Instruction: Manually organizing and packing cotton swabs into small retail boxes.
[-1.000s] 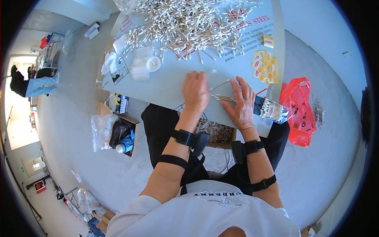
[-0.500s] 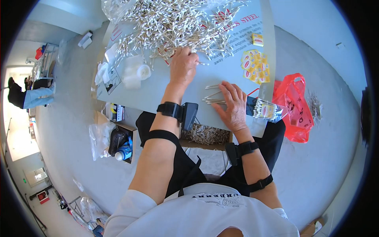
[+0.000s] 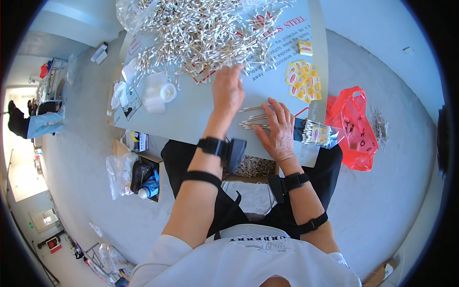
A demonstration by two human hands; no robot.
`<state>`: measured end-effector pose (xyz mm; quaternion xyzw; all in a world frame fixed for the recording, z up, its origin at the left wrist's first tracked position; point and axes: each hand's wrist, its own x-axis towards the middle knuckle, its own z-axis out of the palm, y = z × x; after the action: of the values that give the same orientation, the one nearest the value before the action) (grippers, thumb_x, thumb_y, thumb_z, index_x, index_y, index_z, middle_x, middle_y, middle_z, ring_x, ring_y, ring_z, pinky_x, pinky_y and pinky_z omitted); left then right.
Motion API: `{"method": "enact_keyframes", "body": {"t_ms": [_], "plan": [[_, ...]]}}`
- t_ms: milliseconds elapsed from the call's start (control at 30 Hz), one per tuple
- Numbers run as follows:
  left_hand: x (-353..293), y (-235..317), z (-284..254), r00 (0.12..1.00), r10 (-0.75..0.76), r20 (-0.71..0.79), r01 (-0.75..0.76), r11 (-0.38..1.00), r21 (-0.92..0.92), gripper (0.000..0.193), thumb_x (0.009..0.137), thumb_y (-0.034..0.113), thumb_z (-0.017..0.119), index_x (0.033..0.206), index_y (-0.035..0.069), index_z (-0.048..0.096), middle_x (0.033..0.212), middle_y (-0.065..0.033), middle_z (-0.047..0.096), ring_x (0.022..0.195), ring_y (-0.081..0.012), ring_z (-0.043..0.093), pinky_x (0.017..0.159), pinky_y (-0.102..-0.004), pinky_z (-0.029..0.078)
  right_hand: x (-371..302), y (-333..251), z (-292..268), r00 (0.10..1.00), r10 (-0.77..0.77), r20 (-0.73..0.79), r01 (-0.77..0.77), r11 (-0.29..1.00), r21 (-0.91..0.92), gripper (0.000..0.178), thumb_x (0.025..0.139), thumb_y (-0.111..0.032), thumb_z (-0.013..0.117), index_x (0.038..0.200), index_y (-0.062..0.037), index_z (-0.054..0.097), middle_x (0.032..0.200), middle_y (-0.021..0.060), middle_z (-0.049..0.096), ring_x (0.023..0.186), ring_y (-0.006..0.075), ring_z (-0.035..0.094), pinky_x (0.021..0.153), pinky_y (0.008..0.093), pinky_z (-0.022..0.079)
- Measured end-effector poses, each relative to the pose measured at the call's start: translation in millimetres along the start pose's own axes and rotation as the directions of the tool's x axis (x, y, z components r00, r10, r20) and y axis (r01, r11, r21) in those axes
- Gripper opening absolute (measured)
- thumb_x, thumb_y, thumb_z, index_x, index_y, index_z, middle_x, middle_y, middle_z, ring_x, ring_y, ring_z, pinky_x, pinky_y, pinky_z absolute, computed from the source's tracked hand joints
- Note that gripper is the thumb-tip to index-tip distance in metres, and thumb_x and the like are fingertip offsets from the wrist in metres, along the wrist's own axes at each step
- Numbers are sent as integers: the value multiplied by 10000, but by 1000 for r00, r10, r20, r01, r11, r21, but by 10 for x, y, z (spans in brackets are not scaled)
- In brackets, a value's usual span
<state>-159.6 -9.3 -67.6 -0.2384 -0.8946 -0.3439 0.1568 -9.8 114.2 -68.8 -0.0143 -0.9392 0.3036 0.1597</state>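
Observation:
A large heap of white cotton swabs point(image 3: 201, 38) covers the far part of the table. My left hand point(image 3: 228, 91) is at the near edge of this heap, fingers closed and bent down; whatever lies between the fingertips is hidden. To its right and nearer, my right hand point(image 3: 278, 131) rests low over the tabletop, curved around several loose cotton swabs point(image 3: 253, 119). Their tips stick out to the left between thumb and forefinger. Just right of that hand lies a clear bag point(image 3: 318, 133) filled with cotton swabs and a yellow card.
Yellow cards point(image 3: 303, 81) lie spread at the table's right, below a small yellow stack point(image 3: 305, 47). Clear plastic sleeves and a roll point(image 3: 168, 93) are at the left. A red plastic bag point(image 3: 354, 129) is beyond the right edge. A box of swabs point(image 3: 253, 167) sits under the table.
My left hand has drawn slightly back from the heap and to the right. More swabs show beside my right hand, which stays about where it was.

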Motion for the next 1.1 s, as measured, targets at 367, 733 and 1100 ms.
{"method": "enact_keyframes", "body": {"t_ms": [367,733,1100], "plan": [[312,-64,-20,948,-164,272,153,986,64,88,765,169,737,745,97,691,830,-142,590,827,-333,617,701,-458,468,-5,25,-8,1000,21,-10,-20,1000,6,527,781,-249,724,1235,-47,549,1372,120,476,1268,342,429,1025,483,331],[216,-108,-388,898,-281,339,273,959,71,89,775,144,711,802,61,692,771,-184,636,790,-363,620,693,-450,474,10,18,-26,1000,9,-1,-9,1000,14,495,672,-202,782,1110,-51,608,1328,96,517,1251,314,453,1015,465,342],[-151,-224,-296,920,-392,-19,393,920,-3,142,776,119,706,907,63,697,789,-165,682,787,-335,666,703,-424,503,18,-16,-14,1000,-10,2,10,999,35,449,686,-196,774,1081,-54,616,1325,96,525,1255,312,454,1018,460,341]]}}
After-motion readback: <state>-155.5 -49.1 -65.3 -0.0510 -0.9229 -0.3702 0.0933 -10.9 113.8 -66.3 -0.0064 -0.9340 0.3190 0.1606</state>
